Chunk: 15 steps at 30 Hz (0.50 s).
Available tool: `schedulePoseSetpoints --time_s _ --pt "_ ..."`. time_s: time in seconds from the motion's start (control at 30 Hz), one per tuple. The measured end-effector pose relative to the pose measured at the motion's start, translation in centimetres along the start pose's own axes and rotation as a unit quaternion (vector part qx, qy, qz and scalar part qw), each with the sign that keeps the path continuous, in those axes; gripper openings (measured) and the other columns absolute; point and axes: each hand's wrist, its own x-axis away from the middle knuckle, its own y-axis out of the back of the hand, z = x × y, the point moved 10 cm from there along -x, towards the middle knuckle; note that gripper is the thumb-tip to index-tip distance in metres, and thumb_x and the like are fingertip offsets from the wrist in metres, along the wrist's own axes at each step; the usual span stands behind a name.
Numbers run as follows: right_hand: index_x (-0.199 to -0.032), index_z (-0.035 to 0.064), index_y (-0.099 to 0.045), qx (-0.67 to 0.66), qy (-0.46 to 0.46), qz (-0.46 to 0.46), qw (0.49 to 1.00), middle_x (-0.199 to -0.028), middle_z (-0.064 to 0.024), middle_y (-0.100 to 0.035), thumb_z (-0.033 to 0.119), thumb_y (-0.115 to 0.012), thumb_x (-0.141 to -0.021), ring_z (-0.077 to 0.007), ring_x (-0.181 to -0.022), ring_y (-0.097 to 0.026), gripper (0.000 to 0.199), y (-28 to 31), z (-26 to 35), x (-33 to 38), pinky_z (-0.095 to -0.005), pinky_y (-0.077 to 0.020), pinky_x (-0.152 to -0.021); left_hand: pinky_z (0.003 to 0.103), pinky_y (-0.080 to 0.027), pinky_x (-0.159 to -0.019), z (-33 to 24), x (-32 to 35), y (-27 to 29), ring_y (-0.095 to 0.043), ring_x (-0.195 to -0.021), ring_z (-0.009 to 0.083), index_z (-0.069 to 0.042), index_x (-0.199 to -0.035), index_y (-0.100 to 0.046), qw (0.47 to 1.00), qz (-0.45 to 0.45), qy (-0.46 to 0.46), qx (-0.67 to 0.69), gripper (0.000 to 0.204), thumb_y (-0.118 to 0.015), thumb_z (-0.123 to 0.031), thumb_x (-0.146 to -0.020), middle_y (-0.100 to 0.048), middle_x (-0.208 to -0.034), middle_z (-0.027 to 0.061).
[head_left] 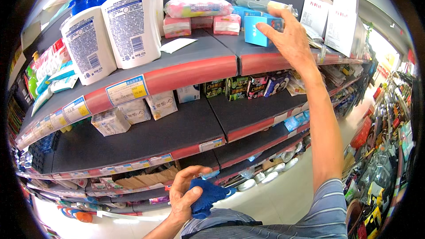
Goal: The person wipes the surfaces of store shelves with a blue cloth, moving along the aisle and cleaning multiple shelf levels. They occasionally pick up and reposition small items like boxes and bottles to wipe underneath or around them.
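Observation:
At the top shelf (212,48), my right hand (290,40) reaches up and is closed on a small blue box (256,35). Its thumb presses the front of the box and its other fingers curve over the right side. Lower down, in front of my body, my left hand (182,199) grips a dark blue cloth (208,197), which hangs bunched from the fingers. Behind the held box lie another blue box (240,12) and a grey wrapped package (261,4). Pink packs (177,26) with a soft, colourful package (198,6) on top stand to the left.
Large white pump bottles (133,28) stand at the left of the top shelf. A white slip (178,45) lies near them. Tissue packs (110,121) and small dark boxes (237,87) sit one shelf below. White cards (340,22) stand at the right. Hanging goods (376,168) line the aisle.

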Motion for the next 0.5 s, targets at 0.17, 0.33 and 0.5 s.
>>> schedulePoseSetpoints --time_s 0.17,0.33,0.5 --pt "-0.114 0.0008 -0.063 0.083 -0.014 0.04 0.996 -0.106 -0.0195 -0.067 0.049 -0.072 -0.083 -0.034 -0.092 -0.067 0.058 -2.5 -1.5 0.3 -0.0431 -0.051 -0.084 0.038 -0.042 -0.103 1.0 1.2 3.5 -0.057 -0.113 0.0216 -0.001 -0.125 -0.056 0.998 -0.035 0.051 -0.02 0.053 -0.073 -0.029 -0.084 -0.065 -0.121 0.0166" --pt "-0.108 0.0008 -0.064 0.084 0.028 0.075 0.993 -0.104 -0.0192 -0.067 0.042 -0.071 -0.082 -0.0354 -0.099 -0.065 0.05 -2.5 0.1 -1.3 -0.0442 -0.0506 -0.085 0.033 -0.05 -0.09 1.6 1.3 4.9 -0.062 -0.099 0.0184 0.0 -0.122 -0.058 0.998 -0.055 0.031 -0.005 0.046 -0.071 -0.025 -0.087 -0.066 -0.118 0.0164" --pt "-0.106 0.0034 -0.065 0.149 0.068 0.054 0.985 -0.102 -0.0182 -0.066 0.038 -0.07 -0.083 -0.037 -0.102 -0.064 0.042 -3.8 -2.0 -2.6 -0.0461 -0.0512 -0.087 0.032 -0.051 -0.089 3.0 0.6 4.0 -0.063 -0.097 0.0186 0.001 -0.12 -0.059 0.998 -0.054 0.033 0.01 0.044 -0.073 -0.025 -0.087 -0.068 -0.113 0.0159"
